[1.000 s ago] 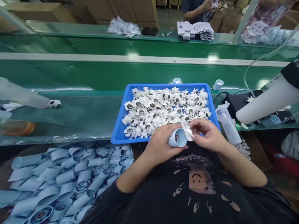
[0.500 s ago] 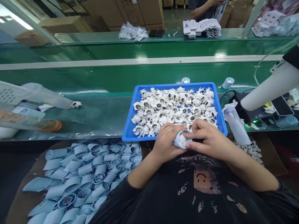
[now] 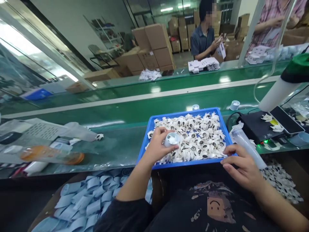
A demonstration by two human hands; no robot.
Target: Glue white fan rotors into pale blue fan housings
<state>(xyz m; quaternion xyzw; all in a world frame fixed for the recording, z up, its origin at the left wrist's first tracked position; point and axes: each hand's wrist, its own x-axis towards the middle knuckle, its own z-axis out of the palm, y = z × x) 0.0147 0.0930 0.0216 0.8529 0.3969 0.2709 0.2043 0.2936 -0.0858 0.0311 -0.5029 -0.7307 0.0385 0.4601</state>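
Observation:
My left hand is over the front left of the blue plastic tray, gripping a short pale blue paper cylinder with white showing in its open end. The tray is heaped with several small white finned parts with dark metal centres. My right hand is at the tray's front right corner, its fingers apart and empty. Right beside that hand lies a transparent plastic tube holding something pale; I cannot tell whether they touch.
A loose pile of pale blue paper sleeves lies to my left, and dark-centred parts lie to my right. A black device stands right of the tray. Green conveyor belts run behind it, with a seated person beyond.
My view has tilted upward. The cylinder has moved left over the tray in my left hand alone. My right hand has let go of it and moved right to the tray's corner.

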